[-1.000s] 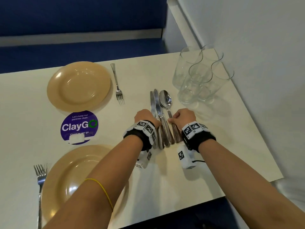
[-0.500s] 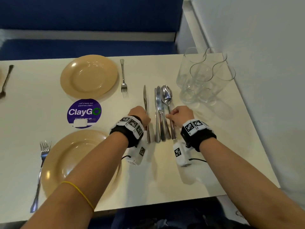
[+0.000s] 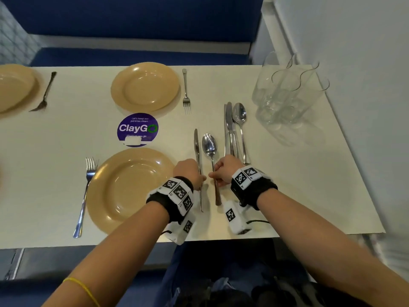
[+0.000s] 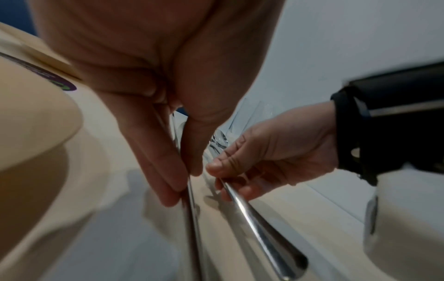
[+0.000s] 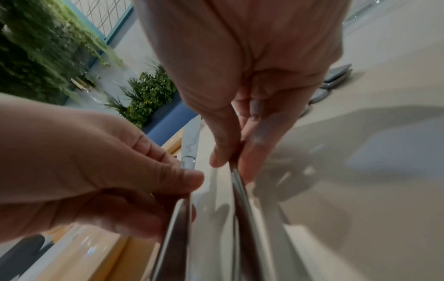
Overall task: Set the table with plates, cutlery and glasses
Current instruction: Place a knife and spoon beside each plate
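A cream-coloured table [image 3: 298, 196] fills the middle of the head view, with a blue bench [image 3: 132, 56] along its far edge at the top of the frame. Three tan plates sit on it: the near plate [image 3: 124, 189] at lower centre-left, a far plate [image 3: 145, 86] at upper centre, and a third plate [image 3: 13, 87] cut off by the left edge. A cluster of clear glasses [image 3: 285, 94] stands at the upper right, close to the white wall. A round purple sticker [image 3: 137, 129] reading "ClayGo" lies between the near and far plates. A fork [image 3: 85, 193] lies just left of the near plate, a second fork [image 3: 186, 89] just right of the far plate, and a dark fork [image 3: 45, 91] beside the plate at the left edge. Right of centre, spare cutlery [image 3: 234, 129], knives and a spoon, lies bunched together, pointing away from the viewer. The left hand [image 3: 188, 171], wearing a wrist band with black-and-white markers, pinches the handle of a knife [image 3: 196, 149] between thumb and fingers, just right of the near plate. The right hand [image 3: 225, 171], banded the same way, pinches the handle of a spoon [image 3: 209, 145] just beside the knife, the two pieces lying parallel and slightly apart on the tabletop. The wrist views show both handles gripped at the fingertips, with the thumbs of the two hands nearly meeting.
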Available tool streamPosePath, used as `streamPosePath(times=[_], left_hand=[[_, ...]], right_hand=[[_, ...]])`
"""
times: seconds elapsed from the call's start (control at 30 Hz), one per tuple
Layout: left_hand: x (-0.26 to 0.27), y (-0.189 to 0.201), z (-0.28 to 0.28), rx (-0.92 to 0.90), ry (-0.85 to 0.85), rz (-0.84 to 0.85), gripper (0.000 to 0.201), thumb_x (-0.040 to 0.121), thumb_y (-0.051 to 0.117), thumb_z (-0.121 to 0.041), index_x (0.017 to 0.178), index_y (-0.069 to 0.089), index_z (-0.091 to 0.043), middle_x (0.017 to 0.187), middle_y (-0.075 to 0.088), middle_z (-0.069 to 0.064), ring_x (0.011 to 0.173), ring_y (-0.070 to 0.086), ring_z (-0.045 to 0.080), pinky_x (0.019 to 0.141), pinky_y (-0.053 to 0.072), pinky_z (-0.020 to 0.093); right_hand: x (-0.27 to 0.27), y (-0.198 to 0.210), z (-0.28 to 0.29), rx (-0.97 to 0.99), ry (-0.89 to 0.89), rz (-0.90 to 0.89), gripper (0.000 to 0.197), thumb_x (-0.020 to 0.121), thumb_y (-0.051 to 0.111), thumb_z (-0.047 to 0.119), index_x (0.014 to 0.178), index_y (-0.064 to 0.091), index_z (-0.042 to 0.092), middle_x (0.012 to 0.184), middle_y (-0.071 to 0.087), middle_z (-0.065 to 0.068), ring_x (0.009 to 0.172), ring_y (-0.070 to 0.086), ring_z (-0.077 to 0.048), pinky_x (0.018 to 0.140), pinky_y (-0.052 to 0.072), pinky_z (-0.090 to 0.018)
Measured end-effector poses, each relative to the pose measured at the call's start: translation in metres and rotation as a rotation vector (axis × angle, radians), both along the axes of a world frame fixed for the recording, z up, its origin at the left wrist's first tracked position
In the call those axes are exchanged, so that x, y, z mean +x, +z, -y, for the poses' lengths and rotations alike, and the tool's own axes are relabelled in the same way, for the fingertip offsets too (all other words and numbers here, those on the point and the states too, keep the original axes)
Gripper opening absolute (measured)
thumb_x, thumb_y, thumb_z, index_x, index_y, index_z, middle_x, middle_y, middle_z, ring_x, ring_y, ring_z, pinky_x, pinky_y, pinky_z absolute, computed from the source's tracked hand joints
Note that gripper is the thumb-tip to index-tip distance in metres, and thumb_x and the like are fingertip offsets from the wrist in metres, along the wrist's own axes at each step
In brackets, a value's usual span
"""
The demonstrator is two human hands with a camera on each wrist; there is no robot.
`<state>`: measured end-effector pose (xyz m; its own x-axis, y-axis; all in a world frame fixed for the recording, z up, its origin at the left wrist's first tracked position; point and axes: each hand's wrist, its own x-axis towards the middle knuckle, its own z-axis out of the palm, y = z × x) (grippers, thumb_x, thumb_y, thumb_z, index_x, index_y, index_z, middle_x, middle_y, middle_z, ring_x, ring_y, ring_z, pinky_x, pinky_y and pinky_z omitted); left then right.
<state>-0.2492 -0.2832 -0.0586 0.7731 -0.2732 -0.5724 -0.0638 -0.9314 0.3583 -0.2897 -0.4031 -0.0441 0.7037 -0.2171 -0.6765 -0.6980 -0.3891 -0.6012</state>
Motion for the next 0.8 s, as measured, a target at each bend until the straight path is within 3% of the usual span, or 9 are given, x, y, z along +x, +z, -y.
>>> streamPosePath(times=[0.13,0.47,0.67,0.8], left_hand=[[-0.012,-0.003,-0.006,0.047,-0.068,0.053,0.032,0.087,0.064,-0.031,0.099,0.068,-0.002,0.100,0.071,0.012,0.099,0.066,0.026,0.089,0.053,0.036],[-0.015,-0.005,-0.013,0.086,-0.093,0.095,0.031,0.086,0.066,-0.034,0.095,0.070,-0.004,0.097,0.071,0.010,0.097,0.066,0.025,0.083,0.053,0.032],[-0.018,-0.004,-0.017,0.070,-0.097,0.113,0.031,0.084,0.067,-0.033,0.096,0.069,-0.004,0.098,0.071,0.011,0.096,0.065,0.026,0.084,0.054,0.033],[-0.023,-0.002,-0.019,0.069,-0.106,0.122,0.026,0.085,0.067,-0.029,0.095,0.068,-0.005,0.098,0.070,0.011,0.095,0.065,0.025,0.080,0.053,0.031]], right_hand=[[-0.010,-0.007,-0.011,-0.026,0.003,-0.008,0.023,0.083,0.068,0.006,0.067,0.052,0.010,0.097,0.071,-0.024,0.090,0.071,-0.036,0.081,0.058,-0.048],[-0.014,-0.010,-0.023,-0.187,0.121,-0.015,0.029,0.078,0.075,0.018,0.062,0.052,0.011,0.097,0.072,-0.018,0.092,0.070,-0.029,0.086,0.056,-0.041],[-0.014,-0.011,-0.028,-0.247,0.110,0.047,0.036,0.078,0.072,0.012,0.058,0.043,0.015,0.099,0.071,-0.023,0.091,0.069,-0.034,0.084,0.056,-0.045],[-0.018,-0.015,-0.034,-0.245,0.094,0.062,0.024,0.078,0.072,0.012,0.069,0.050,0.012,0.097,0.070,-0.020,0.089,0.069,-0.032,0.082,0.057,-0.045]])
